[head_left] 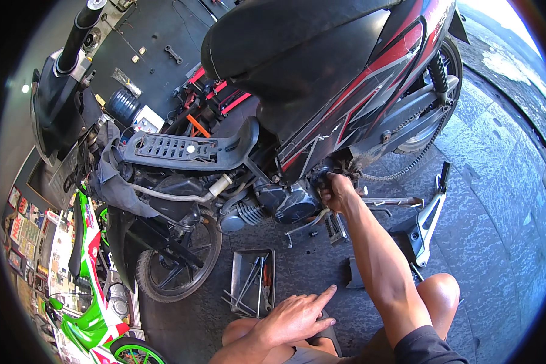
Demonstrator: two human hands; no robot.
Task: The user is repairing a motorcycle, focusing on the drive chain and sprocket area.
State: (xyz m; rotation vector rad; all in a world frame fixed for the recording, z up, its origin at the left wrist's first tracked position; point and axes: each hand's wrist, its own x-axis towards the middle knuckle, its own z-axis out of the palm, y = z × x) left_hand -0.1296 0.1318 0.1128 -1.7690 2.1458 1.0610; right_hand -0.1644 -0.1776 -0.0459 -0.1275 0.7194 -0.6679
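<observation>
A black and red motorcycle (321,67) stands across the view with its lower side exposed. My right hand (340,193) reaches into the space behind the dark engine cover (290,205), beside the front end of the drive chain (406,173). Its fingers are curled closed there, and what they grip is hidden. The chain hangs slack toward the rear wheel (452,67). My left hand (294,315) rests low over my knee, fingers stretched out and holding nothing. Just beyond it lies a metal tray (236,273) with several long-handled wrenches (255,285) and a red-handled tool (267,274).
A silver and black bracket (429,230) lies on the tiled floor right of my forearm. The kickstand (400,201) juts out below the chain. A green and white motorcycle (94,309) stands at the left. Behind are red racks (230,100) and a blue water jug (124,106).
</observation>
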